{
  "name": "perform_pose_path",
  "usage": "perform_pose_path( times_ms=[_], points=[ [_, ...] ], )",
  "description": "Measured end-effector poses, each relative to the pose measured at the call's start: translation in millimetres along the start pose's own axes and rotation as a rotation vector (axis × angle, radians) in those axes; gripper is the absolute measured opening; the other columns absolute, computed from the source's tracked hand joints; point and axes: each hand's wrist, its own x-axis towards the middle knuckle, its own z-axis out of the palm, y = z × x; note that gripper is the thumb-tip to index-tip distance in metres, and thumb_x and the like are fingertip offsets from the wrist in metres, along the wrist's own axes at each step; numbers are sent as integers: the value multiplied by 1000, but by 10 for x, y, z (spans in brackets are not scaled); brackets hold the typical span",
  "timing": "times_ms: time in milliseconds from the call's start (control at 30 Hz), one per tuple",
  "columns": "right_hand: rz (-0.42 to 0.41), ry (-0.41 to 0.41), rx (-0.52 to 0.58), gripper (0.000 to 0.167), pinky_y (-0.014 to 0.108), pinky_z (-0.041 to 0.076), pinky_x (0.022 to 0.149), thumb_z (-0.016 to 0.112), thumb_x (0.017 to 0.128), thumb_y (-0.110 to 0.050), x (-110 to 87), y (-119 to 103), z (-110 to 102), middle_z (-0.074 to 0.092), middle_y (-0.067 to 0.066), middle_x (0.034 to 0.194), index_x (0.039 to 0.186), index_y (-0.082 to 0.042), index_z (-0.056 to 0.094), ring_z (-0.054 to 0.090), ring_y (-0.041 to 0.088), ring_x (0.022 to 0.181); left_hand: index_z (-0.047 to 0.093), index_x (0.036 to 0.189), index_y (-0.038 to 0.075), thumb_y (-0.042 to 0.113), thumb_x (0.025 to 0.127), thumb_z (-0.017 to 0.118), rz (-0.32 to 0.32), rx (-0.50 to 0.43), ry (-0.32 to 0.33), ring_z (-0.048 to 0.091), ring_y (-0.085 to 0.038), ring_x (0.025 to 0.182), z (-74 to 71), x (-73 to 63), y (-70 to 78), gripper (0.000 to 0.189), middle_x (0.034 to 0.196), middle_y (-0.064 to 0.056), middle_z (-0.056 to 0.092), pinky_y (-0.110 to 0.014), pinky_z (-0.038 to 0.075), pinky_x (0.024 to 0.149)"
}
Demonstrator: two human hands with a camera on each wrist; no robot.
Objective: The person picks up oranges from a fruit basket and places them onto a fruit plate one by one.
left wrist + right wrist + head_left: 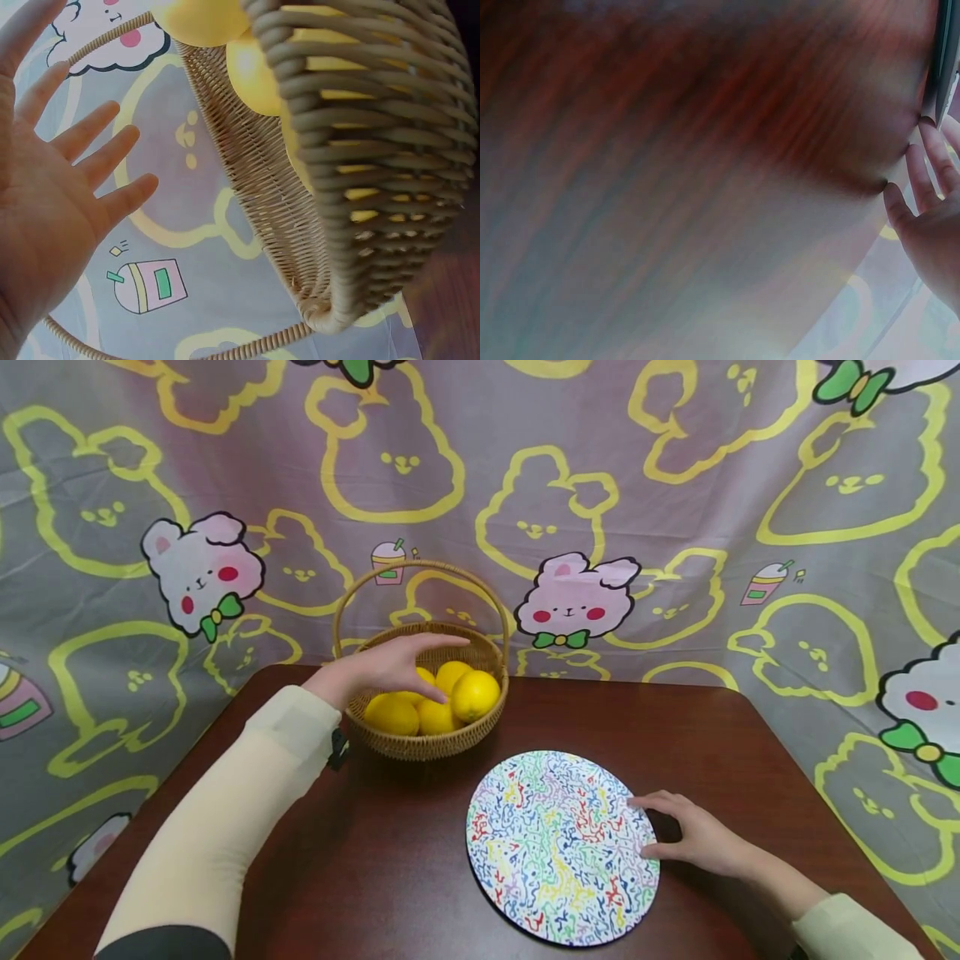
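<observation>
A wicker basket point(420, 745) with a tall hoop handle stands near the back of the table, holding several yellow lemons point(476, 696). Over its left side reaches my left hand point(390, 667), thumb and fingers spread above the fruit and gripping nothing. In the left wrist view this hand point(52, 195) shows extended, separated fingers beside the basket rim point(315, 187). A flat round board point(562, 847) with multicoloured squiggles lies at the middle front. My right hand point(697, 835) rests at its right edge, thumb and forefinger at the rim; other fingertips point(895, 196) touch the table.
The dark reddish-brown table point(360, 868) carries the basket and board. A patterned cloth point(675, 510) with rabbit and bear drawings hangs right behind the table and along both sides. The basket's handle point(420, 562) arches above the fruit.
</observation>
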Motion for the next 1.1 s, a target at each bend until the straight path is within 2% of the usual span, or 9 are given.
perform_pose_path(
  times_ms=[233, 333, 633, 800, 967, 1100],
  points=[
    [5, -5, -3, 68, 55, 43, 89, 77, 76, -51, 5, 0, 0, 57, 0, 121, 132, -16, 59, 49, 25, 109, 36, 151, 23, 28, 80, 81, -16, -8, -43, 28, -30, 140, 2, 143, 11, 84, 154, -5, 31, -50, 25, 110],
    [2, -1, -5, 69, 56, 43, 89, 77, 76, -51, 5, 0, 0, 57, 0, 121, 132, -16, 59, 49, 26, 109, 37, 150, 23, 26, 80, 81, -30, -14, -63, 28, -29, 140, 6, 193, 19, 82, 154, -5, 32, -50, 25, 110],
    [-2, 10, -5, 68, 57, 43, 90, 78, 76, -49, -11, 13, 4, 57, 2, 123, 132, -15, 59, 49, 28, 111, 39, 149, 16, 21, 80, 81, 20, -51, -122, 31, -26, 138, 73, 309, 66, 81, 153, -6, 35, -47, 25, 111],
    [-10, 26, -17, 67, 57, 43, 90, 78, 76, -49, -7, 1, -1, 58, 2, 122, 131, -16, 59, 50, 27, 110, 39, 149, 19, 22, 80, 80, -4, -65, -142, 31, -28, 138, 120, 363, 54, 80, 153, -6, 34, -48, 25, 111],
    [-34, 24, -21, 66, 56, 44, 88, 77, 77, -49, -3, -13, -6, 58, 2, 121, 132, -15, 59, 51, 27, 109, 38, 149, 17, 23, 81, 80, -26, -71, -165, 30, -36, 138, 159, 413, 14, 81, 153, -8, 33, -50, 26, 110],
    [-25, 26, -14, 67, 55, 44, 88, 77, 77, -49, -4, -13, -1, 58, 1, 120, 132, -16, 59, 51, 26, 108, 38, 150, 17, 25, 80, 81, -60, -55, -172, 31, -35, 137, 181, 448, -10, 83, 154, -7, 33, -49, 26, 110]
  ],
)
